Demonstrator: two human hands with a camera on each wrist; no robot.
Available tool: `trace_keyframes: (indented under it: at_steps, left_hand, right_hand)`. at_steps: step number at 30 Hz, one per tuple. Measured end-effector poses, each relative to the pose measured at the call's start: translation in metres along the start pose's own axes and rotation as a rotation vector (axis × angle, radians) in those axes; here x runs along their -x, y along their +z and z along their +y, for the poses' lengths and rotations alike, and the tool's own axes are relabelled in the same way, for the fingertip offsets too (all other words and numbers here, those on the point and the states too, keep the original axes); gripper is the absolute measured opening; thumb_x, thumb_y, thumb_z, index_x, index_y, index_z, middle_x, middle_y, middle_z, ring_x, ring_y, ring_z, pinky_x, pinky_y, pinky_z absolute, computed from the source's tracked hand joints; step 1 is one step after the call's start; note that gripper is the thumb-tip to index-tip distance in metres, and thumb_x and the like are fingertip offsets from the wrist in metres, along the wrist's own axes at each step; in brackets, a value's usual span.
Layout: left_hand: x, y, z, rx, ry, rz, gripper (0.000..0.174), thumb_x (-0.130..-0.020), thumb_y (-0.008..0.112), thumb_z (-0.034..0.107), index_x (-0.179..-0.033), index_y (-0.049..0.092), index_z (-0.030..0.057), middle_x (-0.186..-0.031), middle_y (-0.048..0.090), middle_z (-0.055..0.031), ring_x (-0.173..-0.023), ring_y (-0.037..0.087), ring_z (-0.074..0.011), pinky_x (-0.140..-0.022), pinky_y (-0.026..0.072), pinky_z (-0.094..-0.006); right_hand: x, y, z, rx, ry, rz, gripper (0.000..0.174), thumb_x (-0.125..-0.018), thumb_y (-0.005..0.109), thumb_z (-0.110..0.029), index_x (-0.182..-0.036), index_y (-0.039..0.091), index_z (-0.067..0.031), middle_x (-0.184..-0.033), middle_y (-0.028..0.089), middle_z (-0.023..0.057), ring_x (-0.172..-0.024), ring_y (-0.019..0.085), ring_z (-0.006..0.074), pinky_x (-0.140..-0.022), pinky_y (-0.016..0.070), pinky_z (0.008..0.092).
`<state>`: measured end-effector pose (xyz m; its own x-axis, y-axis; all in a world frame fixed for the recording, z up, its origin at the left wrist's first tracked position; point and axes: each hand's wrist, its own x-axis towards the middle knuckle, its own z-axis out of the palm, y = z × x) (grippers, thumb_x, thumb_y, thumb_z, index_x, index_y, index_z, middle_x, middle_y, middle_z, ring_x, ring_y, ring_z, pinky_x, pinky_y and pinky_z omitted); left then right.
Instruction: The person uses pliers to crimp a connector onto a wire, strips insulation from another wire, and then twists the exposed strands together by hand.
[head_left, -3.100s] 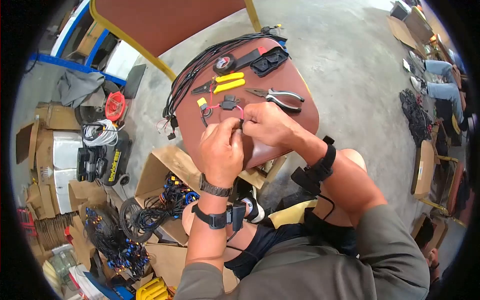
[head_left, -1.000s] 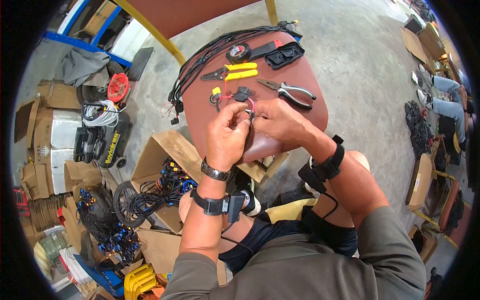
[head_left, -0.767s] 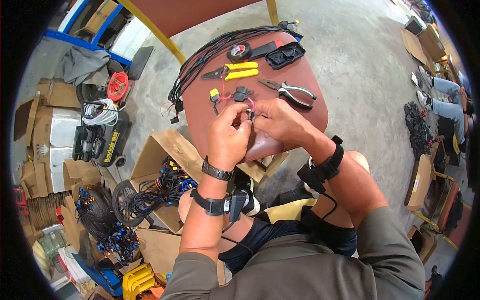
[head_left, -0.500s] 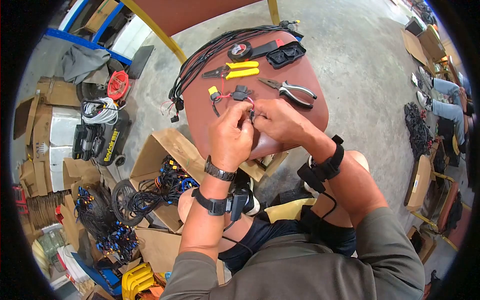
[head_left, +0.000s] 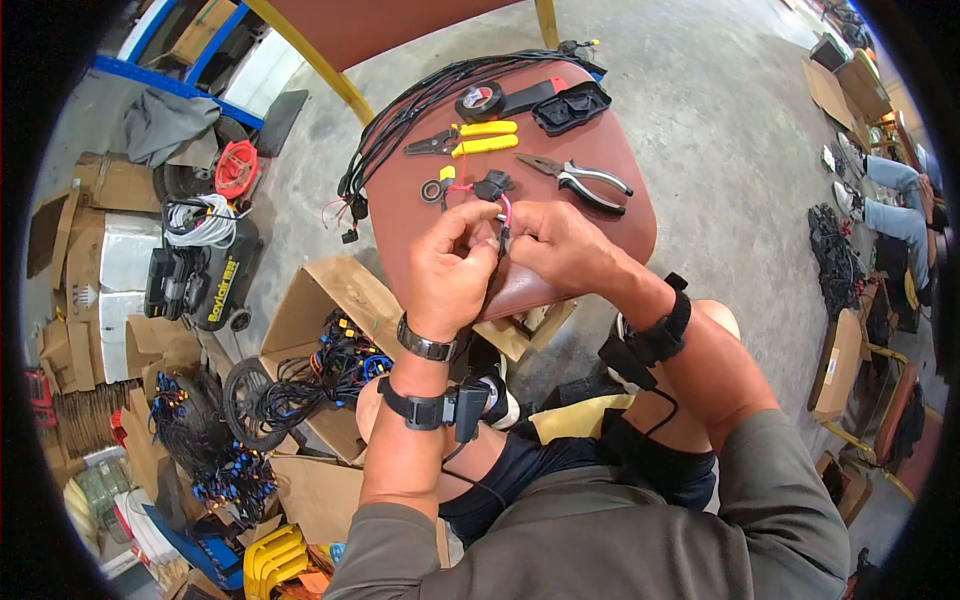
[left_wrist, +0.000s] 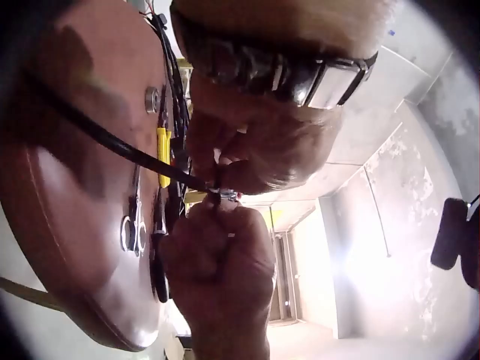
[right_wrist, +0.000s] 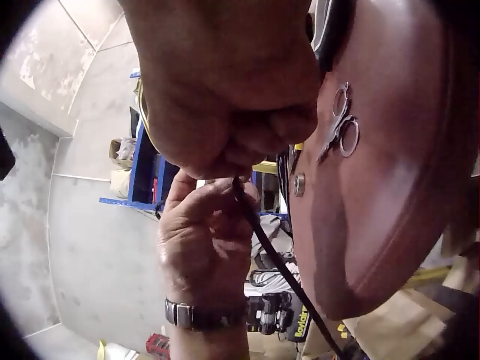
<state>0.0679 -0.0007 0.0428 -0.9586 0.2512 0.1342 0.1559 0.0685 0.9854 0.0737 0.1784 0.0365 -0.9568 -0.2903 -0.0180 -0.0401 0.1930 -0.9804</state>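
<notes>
Over the chair seat [head_left: 400,265], both hands meet fingertip to fingertip. The left hand [head_left: 452,262], wearing a watch, pinches a black cable [left_wrist: 124,150] between thumb and fingers. Against it the right hand [head_left: 562,245], fingers curled, pinches a pink wire [head_left: 507,212] where it meets the cable. A small shiny bit with red [left_wrist: 231,196] shows between the fingertips in the left wrist view; the fingers hide the rest of the joint. The pink wire runs to a black fuse holder [head_left: 493,186] and on toward a yellow connector [head_left: 447,173].
Yellow-handled wire strippers [head_left: 484,138], pliers [head_left: 580,185], a tape roll [head_left: 480,102], a black tray [head_left: 572,108] and small scissors [right_wrist: 342,127] lie on the seat. A cable bundle [head_left: 385,135] follows its left edge. A carton [head_left: 335,290] of wiring stands below left.
The yellow connector has turned and shifted right and up over the last half second, showing the metal ring beside it. The fuse holder has shifted slightly right. Both hands keep their pinch.
</notes>
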Motion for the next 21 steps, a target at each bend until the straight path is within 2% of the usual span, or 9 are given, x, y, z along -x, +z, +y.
trace_keyframes:
  at_steps: [5,8,11,14,17,18,21]
  left_hand:
    - [-0.003,-0.003,0.008,0.119,-0.131,-0.056,0.033,-0.081,0.058,-0.012,-0.11,0.068,-0.0005,-0.087,0.061,0.0025,-0.075,0.055,-0.0042,-0.07,0.0465,-0.0201]
    - [-0.005,-0.001,-0.001,0.173,-0.123,-0.038,0.031,-0.082,0.06,-0.011,-0.109,0.068,-0.0004,-0.089,0.063,0.0024,-0.078,0.056,-0.0046,-0.072,0.0473,-0.0209]
    - [-0.004,0.004,-0.002,0.045,-0.056,0.035,0.026,-0.082,0.062,-0.012,-0.106,0.067,-0.0023,-0.097,0.067,-0.003,-0.086,0.062,-0.0099,-0.076,0.0516,-0.0244]
    - [-0.001,0.007,0.003,0.071,0.022,0.105,0.02,-0.082,0.065,-0.008,-0.1,0.067,-0.0004,-0.091,0.067,-0.0039,-0.084,0.062,-0.0119,-0.075,0.0506,-0.0258]
    - [0.004,0.008,0.005,-0.153,0.335,0.228,0.017,-0.081,0.068,-0.005,-0.097,0.067,-0.0001,-0.092,0.069,-0.0095,-0.085,0.065,-0.0169,-0.075,0.0515,-0.0274]
    - [0.005,0.004,0.004,-0.24,0.463,0.23,0.017,-0.079,0.073,-0.002,-0.094,0.067,-0.0006,-0.09,0.07,-0.0114,-0.082,0.066,-0.0193,-0.073,0.0518,-0.0279]
    - [0.013,0.0,0.005,-0.364,0.13,0.162,0.019,-0.083,0.075,0.006,-0.098,0.067,-0.003,-0.088,0.07,-0.01,-0.078,0.065,-0.0167,-0.071,0.052,-0.029]
  right_hand:
    - [0.008,0.001,-0.011,0.013,0.019,0.008,0.017,-0.083,0.058,-0.012,-0.087,0.062,0.004,-0.067,0.057,0.0116,-0.066,0.052,0.0125,-0.061,0.0455,0.0346]
    - [0.003,-0.001,0.001,-0.069,0.02,0.017,0.017,-0.084,0.057,-0.012,-0.086,0.062,0.0039,-0.067,0.055,0.0083,-0.066,0.051,0.011,-0.06,0.0447,0.0337]
    - [-0.005,-0.001,0.023,-0.152,0.024,0.049,0.017,-0.085,0.056,-0.011,-0.085,0.062,0.004,-0.067,0.054,0.0041,-0.067,0.05,0.0093,-0.059,0.0433,0.032]
    - [-0.006,-0.006,0.014,-0.147,0.092,0.061,0.018,-0.086,0.055,-0.011,-0.085,0.063,0.0043,-0.069,0.055,0.0009,-0.067,0.049,0.0078,-0.058,0.0419,0.0303]
    - [-0.008,-0.015,0.008,-0.125,0.14,0.052,0.017,-0.086,0.055,-0.011,-0.085,0.064,0.004,-0.07,0.056,0.0003,-0.066,0.05,0.0076,-0.058,0.0425,0.0289]
    - [-0.008,-0.016,0.005,-0.132,0.144,0.063,0.017,-0.086,0.055,-0.011,-0.084,0.064,0.0041,-0.07,0.057,0.0004,-0.066,0.051,0.0077,-0.058,0.043,0.0286]
    - [-0.01,-0.017,-0.001,-0.169,0.16,0.083,0.017,-0.086,0.055,-0.01,-0.083,0.063,0.0043,-0.07,0.059,0.0008,-0.066,0.053,0.0085,-0.059,0.0445,0.0282]
